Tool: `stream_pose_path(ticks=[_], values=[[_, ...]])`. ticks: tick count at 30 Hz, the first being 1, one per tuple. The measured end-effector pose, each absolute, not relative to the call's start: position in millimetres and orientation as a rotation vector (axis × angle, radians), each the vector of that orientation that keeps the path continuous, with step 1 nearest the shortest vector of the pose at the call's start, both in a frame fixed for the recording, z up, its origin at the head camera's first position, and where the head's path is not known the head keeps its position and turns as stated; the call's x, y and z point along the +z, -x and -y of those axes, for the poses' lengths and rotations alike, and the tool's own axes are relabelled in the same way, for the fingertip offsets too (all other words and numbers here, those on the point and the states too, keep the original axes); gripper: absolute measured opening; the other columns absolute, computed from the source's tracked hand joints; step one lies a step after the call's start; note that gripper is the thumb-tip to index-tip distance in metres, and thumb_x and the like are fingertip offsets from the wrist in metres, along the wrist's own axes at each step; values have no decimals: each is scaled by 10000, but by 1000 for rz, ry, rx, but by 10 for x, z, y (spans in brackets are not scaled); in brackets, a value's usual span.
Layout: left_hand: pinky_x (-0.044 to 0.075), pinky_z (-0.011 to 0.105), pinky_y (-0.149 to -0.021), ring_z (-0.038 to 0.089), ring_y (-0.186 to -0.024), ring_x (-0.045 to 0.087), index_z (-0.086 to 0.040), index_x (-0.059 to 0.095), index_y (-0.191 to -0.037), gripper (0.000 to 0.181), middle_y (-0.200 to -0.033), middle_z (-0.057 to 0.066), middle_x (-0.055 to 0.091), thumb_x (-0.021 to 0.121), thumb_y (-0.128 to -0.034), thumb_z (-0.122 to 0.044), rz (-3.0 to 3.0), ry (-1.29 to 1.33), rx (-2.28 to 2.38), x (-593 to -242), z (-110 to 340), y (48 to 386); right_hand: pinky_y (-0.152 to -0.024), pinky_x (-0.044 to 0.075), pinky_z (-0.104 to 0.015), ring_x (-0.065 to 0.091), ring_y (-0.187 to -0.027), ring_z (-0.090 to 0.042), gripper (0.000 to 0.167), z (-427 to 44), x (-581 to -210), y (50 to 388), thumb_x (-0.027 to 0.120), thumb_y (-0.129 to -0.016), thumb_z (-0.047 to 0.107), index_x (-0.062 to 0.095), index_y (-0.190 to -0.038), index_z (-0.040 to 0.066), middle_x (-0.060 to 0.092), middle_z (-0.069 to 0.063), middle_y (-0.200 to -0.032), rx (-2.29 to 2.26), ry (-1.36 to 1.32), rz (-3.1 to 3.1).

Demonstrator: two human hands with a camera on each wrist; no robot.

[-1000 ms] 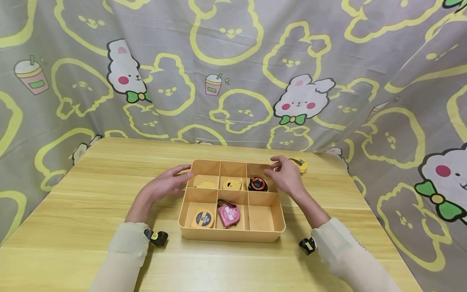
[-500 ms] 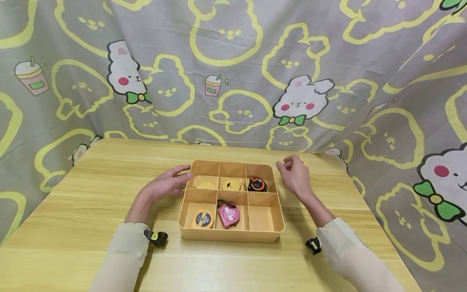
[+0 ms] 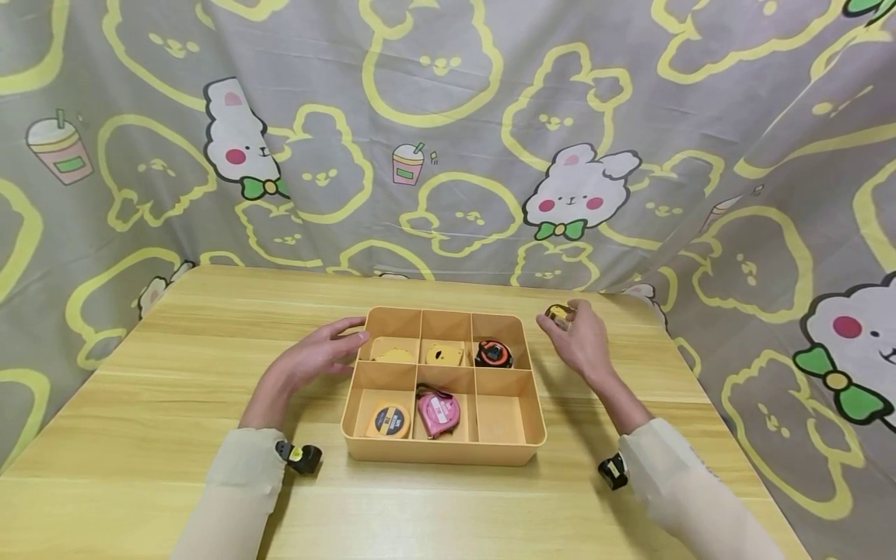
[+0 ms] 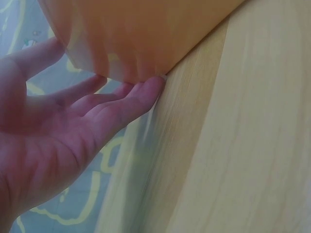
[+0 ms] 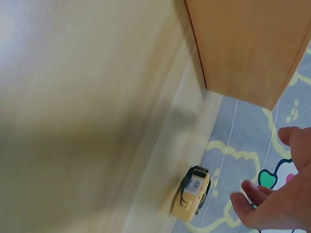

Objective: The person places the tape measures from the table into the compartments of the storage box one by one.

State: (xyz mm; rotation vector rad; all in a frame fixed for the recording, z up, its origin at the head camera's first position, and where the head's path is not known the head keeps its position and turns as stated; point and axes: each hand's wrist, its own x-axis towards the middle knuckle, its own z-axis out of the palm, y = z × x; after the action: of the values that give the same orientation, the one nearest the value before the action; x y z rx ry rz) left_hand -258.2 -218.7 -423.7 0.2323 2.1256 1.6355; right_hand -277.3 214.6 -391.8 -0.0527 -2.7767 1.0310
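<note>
My left hand (image 3: 320,351) rests its fingertips against the left wall of a tan six-section organizer box (image 3: 448,451); the left wrist view shows straight fingers touching it. To the right of the box, my right hand (image 3: 579,336) is beside a yellow-and-black tape measure (image 3: 558,313). In the right wrist view a gap shows between the loosely bent fingers and the tape measure (image 5: 191,194), which lies on the table. Inside the box are a black-and-orange tape measure (image 3: 494,355), a pink one (image 3: 439,414), and an orange-yellow one (image 3: 389,421).
Two yellow items, one at the back left (image 3: 393,355) and a yellow item with a black mark (image 3: 446,355) at the back middle, sit partly hidden in their sections. A patterned grey curtain (image 3: 462,140) hangs behind the wooden table (image 3: 448,513).
My right hand has left the box's back right corner and moved right to the yellow-and-black tape measure, which it covered for a moment. The left hand and box have stayed put.
</note>
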Motion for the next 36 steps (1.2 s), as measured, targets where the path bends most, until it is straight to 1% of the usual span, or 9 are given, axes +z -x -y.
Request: stream_pose_path(ticks=[3,8,15,21,27,33,36], values=[[381,579,-1167,505,-1491,256,-86,160,-1627,794,-1638,279,237,537,-1039,-463,-2122,-231,1639,-4233,2188,2582,-1050,458,-615,518,-1275,-517,775,-2191,-3897,2816,657,-959,377,353,-1491,-98,530,-380,-1381,1014,46,2770],[387,576,-1164,507,-1491,256,-86,165,-1626,793,-1640,276,234,543,-1037,-459,-2118,-231,1644,-4239,2184,2583,-1093,425,-604,495,-1306,-506,759,-2285,-3855,2892,656,-947,348,364,-1495,-88,508,-363,-1417,983,59,2801],[379,584,-1167,512,-1491,249,-92,167,-1626,778,-1642,276,231,531,-1043,-454,-2123,-235,1636,-4244,2180,2585,-1109,407,-610,459,-1327,-508,754,-2424,-3815,3006,652,-930,333,373,-1500,-74,470,-352,-1456,971,121,2850],[370,585,-1172,507,-1494,244,-91,165,-1627,775,-1641,276,234,530,-1044,-449,-2119,-237,1645,-4242,2185,2586,-1118,399,-599,447,-1334,-499,790,-2485,-3809,3108,663,-897,339,361,-1526,-29,457,-325,-1488,996,199,2887],[376,575,-1171,507,-1492,251,-92,167,-1628,782,-1638,278,238,537,-1041,-454,-2122,-250,1652,-4262,2196,2593,-1150,365,-596,395,-1378,-495,803,-2489,-3808,3176,679,-900,329,343,-1544,-12,417,-288,-1538,1030,274,2914],[385,579,-1165,504,-1489,262,-97,169,-1628,780,-1637,272,249,534,-1041,-459,-2122,-255,1650,-4273,2204,2594,-1151,368,-586,390,-1379,-497,795,-2500,-3833,3247,682,-907,325,344,-1545,-8,438,-296,-1520,1025,302,2937],[383,577,-1168,506,-1490,257,-97,164,-1629,782,-1639,274,241,533,-1042,-457,-2121,-257,1649,-4276,2206,2596,-1173,333,-597,332,-1407,-515,806,-2520,-3866,3282,681,-912,319,321,-1557,-2,406,-298,-1541,1047,325,2943]])
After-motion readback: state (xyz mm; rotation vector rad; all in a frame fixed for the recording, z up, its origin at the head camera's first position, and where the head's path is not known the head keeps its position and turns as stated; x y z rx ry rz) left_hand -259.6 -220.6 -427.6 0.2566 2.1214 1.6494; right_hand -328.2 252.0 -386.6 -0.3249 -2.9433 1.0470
